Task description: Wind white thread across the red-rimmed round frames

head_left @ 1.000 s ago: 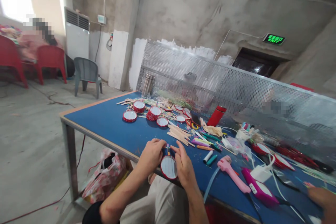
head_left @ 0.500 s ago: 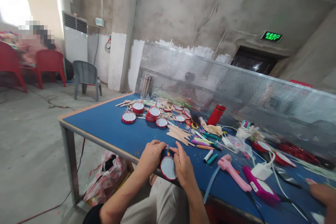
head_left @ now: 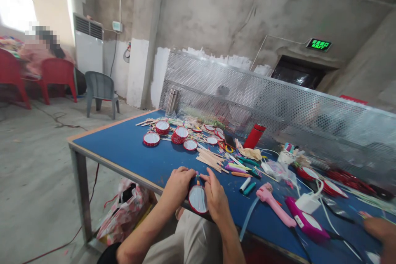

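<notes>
Partly behind right hand (head_left: 217,196) — disc (head_left: 198,199)

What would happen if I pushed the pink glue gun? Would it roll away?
Probably not: the pink glue gun has a head sticking out wider than its handle, so it would likely slide or swing round. It looks like hard plastic, so it should stay stiff. The dark cord at its handle end might tug it back.

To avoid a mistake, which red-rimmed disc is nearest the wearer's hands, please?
The disc between the left hand and right hand; the others lie farther away on the table.
</notes>
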`<state>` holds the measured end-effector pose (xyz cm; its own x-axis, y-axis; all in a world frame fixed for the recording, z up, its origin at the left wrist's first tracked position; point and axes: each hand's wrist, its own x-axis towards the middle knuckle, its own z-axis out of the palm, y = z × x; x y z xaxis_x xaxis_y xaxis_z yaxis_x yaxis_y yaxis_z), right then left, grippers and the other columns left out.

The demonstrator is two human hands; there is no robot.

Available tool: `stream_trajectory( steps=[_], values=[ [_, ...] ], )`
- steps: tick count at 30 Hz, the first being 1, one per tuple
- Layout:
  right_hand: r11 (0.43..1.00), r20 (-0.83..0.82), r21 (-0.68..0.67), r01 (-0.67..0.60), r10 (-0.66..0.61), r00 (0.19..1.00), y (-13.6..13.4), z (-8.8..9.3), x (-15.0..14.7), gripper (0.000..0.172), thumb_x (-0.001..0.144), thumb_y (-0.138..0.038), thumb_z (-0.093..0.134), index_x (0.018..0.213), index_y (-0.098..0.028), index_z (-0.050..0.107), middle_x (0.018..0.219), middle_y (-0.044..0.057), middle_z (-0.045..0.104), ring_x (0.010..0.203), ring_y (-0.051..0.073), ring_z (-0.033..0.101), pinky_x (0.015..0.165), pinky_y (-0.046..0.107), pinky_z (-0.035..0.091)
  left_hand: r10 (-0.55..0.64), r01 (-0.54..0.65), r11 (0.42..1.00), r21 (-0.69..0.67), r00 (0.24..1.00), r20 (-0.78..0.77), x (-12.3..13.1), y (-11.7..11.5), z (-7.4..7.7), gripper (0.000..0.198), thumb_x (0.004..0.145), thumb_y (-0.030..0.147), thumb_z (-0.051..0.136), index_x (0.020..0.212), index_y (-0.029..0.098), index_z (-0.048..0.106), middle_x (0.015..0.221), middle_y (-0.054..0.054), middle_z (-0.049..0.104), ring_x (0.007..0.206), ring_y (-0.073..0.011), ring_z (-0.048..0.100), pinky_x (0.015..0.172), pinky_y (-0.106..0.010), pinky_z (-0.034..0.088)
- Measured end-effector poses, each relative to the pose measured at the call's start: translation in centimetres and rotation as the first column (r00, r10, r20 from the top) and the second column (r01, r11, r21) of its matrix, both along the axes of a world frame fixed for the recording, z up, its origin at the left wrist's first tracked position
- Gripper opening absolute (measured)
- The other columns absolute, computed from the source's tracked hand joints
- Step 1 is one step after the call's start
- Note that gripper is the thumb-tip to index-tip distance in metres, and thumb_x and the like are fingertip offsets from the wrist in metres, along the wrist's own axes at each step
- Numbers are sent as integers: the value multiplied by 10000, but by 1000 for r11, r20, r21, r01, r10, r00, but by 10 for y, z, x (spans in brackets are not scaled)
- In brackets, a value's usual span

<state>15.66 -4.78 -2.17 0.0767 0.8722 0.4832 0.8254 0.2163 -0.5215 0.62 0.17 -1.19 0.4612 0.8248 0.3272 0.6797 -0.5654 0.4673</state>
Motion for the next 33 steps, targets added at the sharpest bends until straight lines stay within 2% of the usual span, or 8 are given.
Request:
stream_trajectory(
  steps=[5,11,22,33],
  values=[
    [1000,31,25,11,-11,999,1,0,0,432,881,-189,316,1270,-145,497,1093,71,678,1037,182,609,872,315,453,1,-1,1000,3,1000,4,0,-2,1,308,869,80,418,1040,228,626,1059,-68,686,1075,-212,552,875,-329,406],
    [999,10,-50,10,-10,1000,0,1,-1,437,888,-202,301,1282,-121,471,1138,77,657,1084,190,577,910,331,421,3,-3,1000,10,1000,-3,0,0,-1,329,872,55,388,1033,217,625,1062,-70,691,1070,-222,562,858,-334,415],
    [994,-11,-105,10,-11,1000,0,4,-2,457,897,-242,274,1290,-105,463,1170,86,637,1122,206,550,931,353,400,11,-11,999,41,1000,-3,0,-2,0,310,872,64,398,1006,217,631,1004,-73,703,1029,-217,588,834,-329,429],
    [993,-99,-120,-10,-1,995,-2,9,-5,466,884,-349,307,1284,-166,463,1195,82,619,1125,223,544,961,395,380,-9,9,998,54,1000,6,0,1,-4,317,864,61,407,1031,215,628,1030,-89,702,1080,-232,568,859,-345,422]
  ],
)
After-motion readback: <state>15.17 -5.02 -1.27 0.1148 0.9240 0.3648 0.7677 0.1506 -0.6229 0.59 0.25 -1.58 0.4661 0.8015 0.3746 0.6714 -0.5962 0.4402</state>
